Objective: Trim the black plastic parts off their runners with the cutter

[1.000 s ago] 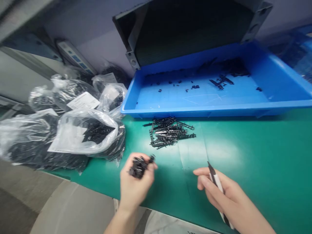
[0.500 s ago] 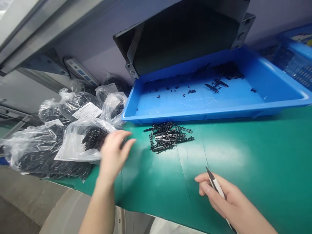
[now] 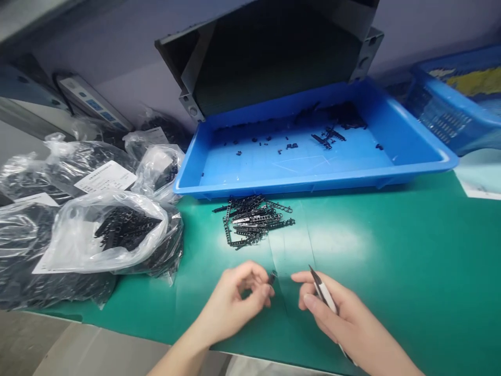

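My left hand [image 3: 238,297] is over the green table top, its thumb and forefinger pinched on a small black plastic part [image 3: 273,277]. Most of that part is hidden by the fingers. Facing it, my right hand [image 3: 336,313] grips a slim white tool with a dark pointed tip [image 3: 326,297]; the tip points up and away, and I cannot tell the tool's exact kind. Its forefinger is stretched toward the left hand, with a gap between them. Beyond both hands lies a pile of black ladder-like plastic strips [image 3: 254,222].
Behind the pile stands a blue tray [image 3: 317,175] with scattered black parts, under a dark chute [image 3: 274,57]. An open plastic bag [image 3: 74,230] of black parts and other bags crowd the left. A blue basket [image 3: 438,115] and a power strip [image 3: 94,102] are farther back.
My left hand has come from beside the open bag to the middle, near my right hand, and now pinches a small black part. The view has shifted; the right hand keeps the tool.
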`<control>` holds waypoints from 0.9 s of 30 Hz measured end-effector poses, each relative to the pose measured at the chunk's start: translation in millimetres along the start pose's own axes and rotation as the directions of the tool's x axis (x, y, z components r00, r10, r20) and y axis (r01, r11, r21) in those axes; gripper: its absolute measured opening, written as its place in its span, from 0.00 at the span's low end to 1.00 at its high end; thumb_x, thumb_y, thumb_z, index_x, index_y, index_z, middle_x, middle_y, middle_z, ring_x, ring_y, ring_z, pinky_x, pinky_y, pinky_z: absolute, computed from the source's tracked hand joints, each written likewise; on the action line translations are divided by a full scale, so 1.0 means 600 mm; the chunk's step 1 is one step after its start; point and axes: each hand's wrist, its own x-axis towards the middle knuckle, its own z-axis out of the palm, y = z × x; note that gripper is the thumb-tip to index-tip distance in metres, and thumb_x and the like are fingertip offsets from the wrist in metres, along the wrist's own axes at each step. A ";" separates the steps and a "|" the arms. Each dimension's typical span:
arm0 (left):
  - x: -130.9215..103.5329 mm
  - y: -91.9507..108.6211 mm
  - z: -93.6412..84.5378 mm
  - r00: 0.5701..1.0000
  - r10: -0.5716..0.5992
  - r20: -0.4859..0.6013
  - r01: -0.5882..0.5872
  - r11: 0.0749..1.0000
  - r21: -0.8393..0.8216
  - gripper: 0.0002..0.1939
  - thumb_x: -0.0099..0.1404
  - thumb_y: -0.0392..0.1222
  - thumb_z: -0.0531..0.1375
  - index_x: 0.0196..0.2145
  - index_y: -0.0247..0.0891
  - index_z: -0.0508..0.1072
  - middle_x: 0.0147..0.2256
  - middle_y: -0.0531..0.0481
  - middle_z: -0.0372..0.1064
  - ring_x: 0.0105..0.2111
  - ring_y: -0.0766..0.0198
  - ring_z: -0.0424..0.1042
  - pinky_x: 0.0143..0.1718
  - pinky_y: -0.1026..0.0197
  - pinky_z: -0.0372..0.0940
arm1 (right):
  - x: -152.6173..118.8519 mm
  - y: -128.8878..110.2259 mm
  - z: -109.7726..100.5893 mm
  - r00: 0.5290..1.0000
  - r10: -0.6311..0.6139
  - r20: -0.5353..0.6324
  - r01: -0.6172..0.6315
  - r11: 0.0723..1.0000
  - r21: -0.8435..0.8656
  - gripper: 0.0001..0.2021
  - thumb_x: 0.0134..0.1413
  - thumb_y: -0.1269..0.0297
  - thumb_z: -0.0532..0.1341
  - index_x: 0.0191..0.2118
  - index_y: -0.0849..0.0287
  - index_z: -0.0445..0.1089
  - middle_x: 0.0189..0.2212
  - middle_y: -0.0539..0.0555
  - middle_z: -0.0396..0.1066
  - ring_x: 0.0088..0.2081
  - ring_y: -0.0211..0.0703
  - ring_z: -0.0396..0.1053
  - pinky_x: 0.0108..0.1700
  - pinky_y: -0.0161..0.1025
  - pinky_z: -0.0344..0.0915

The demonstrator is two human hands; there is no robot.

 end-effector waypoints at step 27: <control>-0.014 -0.019 0.074 0.975 -0.218 0.047 0.204 0.786 -0.583 0.15 0.57 0.49 0.59 0.36 0.36 0.69 0.27 0.50 0.68 0.22 0.71 0.62 0.20 0.69 0.54 | -0.026 -0.005 -0.010 0.905 -0.374 0.201 0.378 0.496 -0.782 0.20 0.61 0.66 0.42 0.57 0.58 0.55 0.37 0.55 0.70 0.35 0.44 0.69 0.29 0.41 0.66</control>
